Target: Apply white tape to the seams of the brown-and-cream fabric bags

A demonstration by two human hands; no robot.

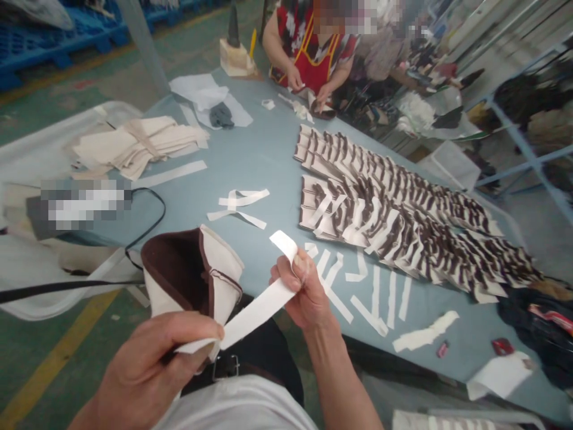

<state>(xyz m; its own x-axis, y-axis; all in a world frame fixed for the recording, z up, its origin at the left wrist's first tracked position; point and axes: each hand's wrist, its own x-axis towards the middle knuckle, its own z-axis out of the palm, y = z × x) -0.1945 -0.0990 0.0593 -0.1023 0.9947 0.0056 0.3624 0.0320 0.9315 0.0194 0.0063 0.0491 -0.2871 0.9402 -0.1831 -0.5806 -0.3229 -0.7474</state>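
A white strip (pixel 259 313) stretches between my two hands. My left hand (pixel 156 358), at the lower left, pinches its near end between thumb and fingers. Closed around the far part is my right hand (pixel 307 286), with a short curled end standing up above the fingers. Just beyond my left hand, a sewn cream piece with dark brown lining (pixel 226 257), like a shoe upper, opens toward the upper left. Whether my left fingers also grip this piece is hidden. Several loose white strips (pixel 237 203) lie on the blue-grey table (pixel 264 155) ahead.
Long overlapping rows of cream-and-brown pieces (pixel 380 179) cover the table's right side, with more strips beside them. A tied cream bundle (pixel 143 143) lies left, near a white bin (pixel 107 113). Across the table, a person in a red apron (pixel 313 54) handles a similar piece.
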